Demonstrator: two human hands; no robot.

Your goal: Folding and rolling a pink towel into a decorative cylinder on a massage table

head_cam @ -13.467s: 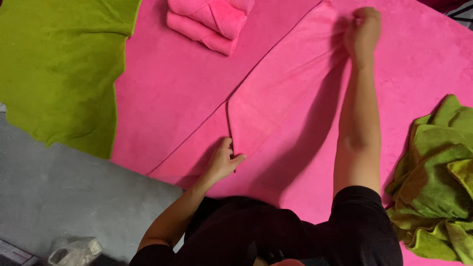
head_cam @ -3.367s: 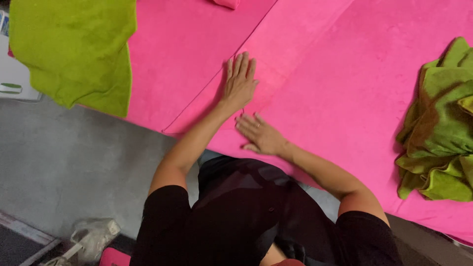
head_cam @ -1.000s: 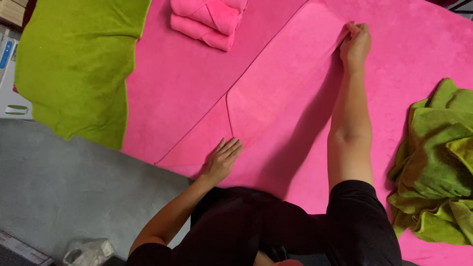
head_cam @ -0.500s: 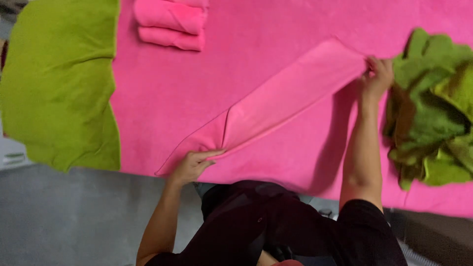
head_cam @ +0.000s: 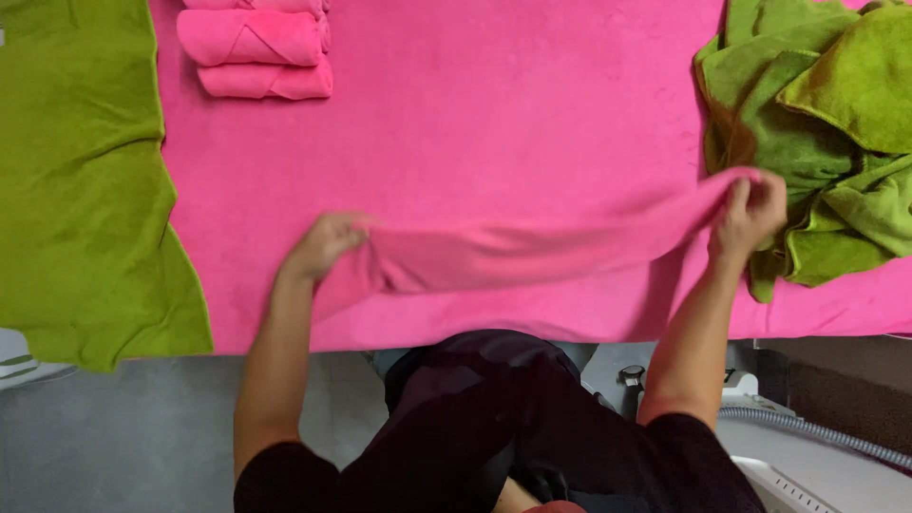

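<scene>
A long folded pink towel (head_cam: 532, 249) hangs stretched between my two hands, lifted just above a pink cloth (head_cam: 475, 123) that covers the table. My left hand (head_cam: 325, 245) grips its left end, near the table's front edge. My right hand (head_cam: 750, 214) pinches the right end, close beside a heap of green towels (head_cam: 826, 133). The strip sags a little in the middle.
Rolled pink towels (head_cam: 256, 52) lie stacked at the back left. A flat green towel (head_cam: 81, 180) covers the table's left end. Grey floor (head_cam: 114, 437) lies below the front edge, and a grey hose (head_cam: 817, 429) and white equipment sit at the lower right.
Both hands have lifted the folded pink towel off the table and pulled it into a level strip. The view has swung, so the green heap now sits by my right hand.
</scene>
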